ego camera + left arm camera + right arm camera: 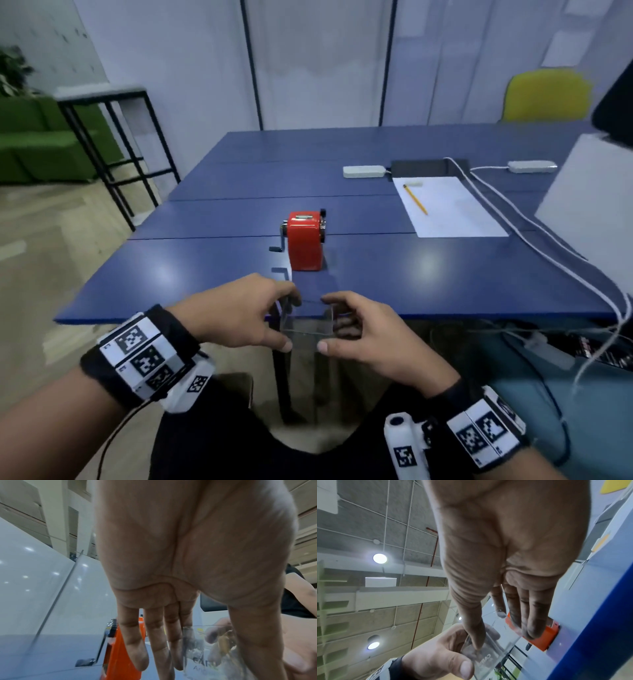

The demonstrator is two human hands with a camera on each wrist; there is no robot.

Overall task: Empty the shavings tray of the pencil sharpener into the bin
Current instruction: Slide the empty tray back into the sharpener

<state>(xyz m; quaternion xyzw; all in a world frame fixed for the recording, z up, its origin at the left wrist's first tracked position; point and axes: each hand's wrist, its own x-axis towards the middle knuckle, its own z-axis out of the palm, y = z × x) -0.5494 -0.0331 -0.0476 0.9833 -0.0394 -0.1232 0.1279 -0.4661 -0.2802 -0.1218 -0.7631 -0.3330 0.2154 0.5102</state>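
the blue worktop (411,274) carries the red sharpener (305,241). just off its near edge, the left hand (236,311) and right hand (370,334) curl their fingers round the clear tray (308,320), held between them.

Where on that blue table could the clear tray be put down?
Bare blue table lies right of the red sharpener, below the paper, and left of its crank. The far right is crowded with cables and a white box.
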